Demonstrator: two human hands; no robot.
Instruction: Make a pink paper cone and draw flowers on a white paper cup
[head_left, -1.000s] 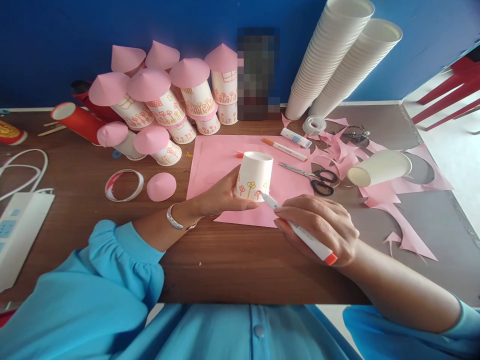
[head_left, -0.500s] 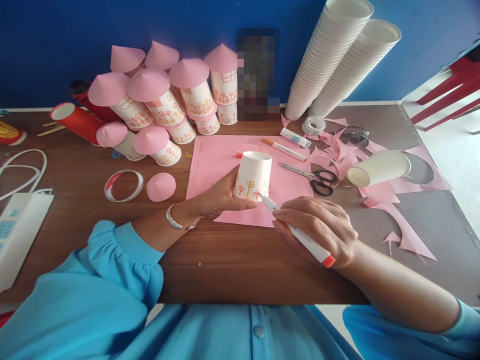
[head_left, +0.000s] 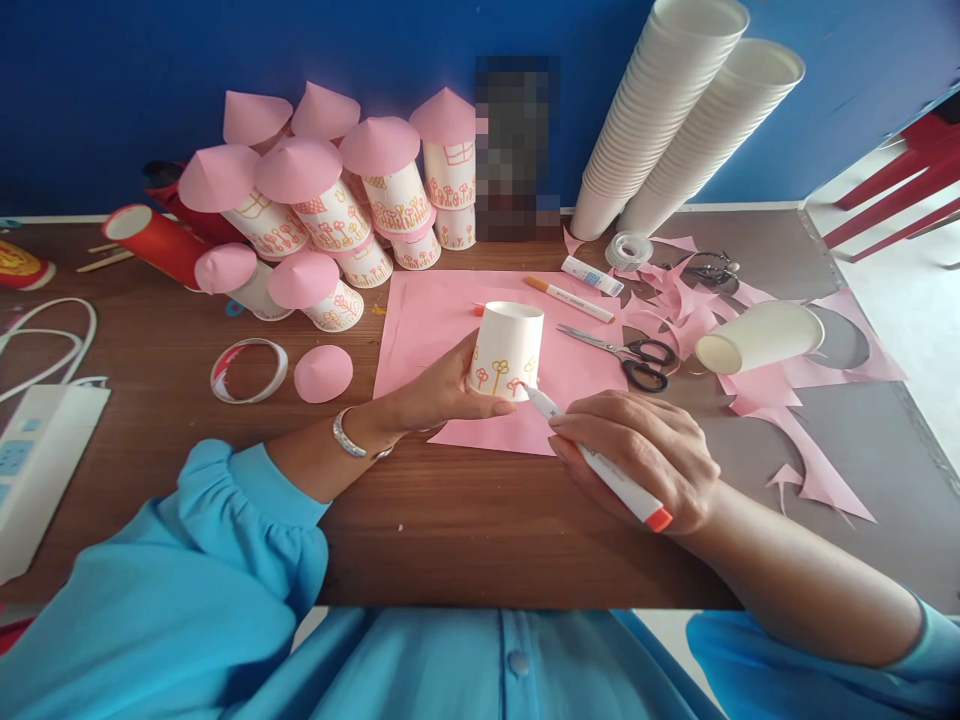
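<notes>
A white paper cup (head_left: pixel 510 335) with red and yellow flowers drawn around its lower part is held by my left hand (head_left: pixel 450 385), fingers behind it and thumb along the bottom edge. My right hand (head_left: pixel 637 450) is closed around a white marker (head_left: pixel 611 475) with an orange-red end. The marker's tip meets the cup's side at a red flower near the bottom. Under the cup lies pink paper (head_left: pixel 427 320). To the right of the cup rest black-handled scissors (head_left: pixel 645 362) and an orange-capped marker (head_left: pixel 570 298).
Several decorated cups with pink cone roofs (head_left: pixel 300 172) stand at the back left. Two tall stacks of white cups (head_left: pixel 660 110) lean at the back right. Pink scraps (head_left: pixel 810 450) and a lying cup (head_left: pixel 757 338) are on the right; a tape roll (head_left: pixel 281 370) and power strip (head_left: pixel 45 480) are left.
The marker's tip has shifted slightly up and to the right on the red flower, my right hand moving with it. The cup and my left hand stay nearly still.
</notes>
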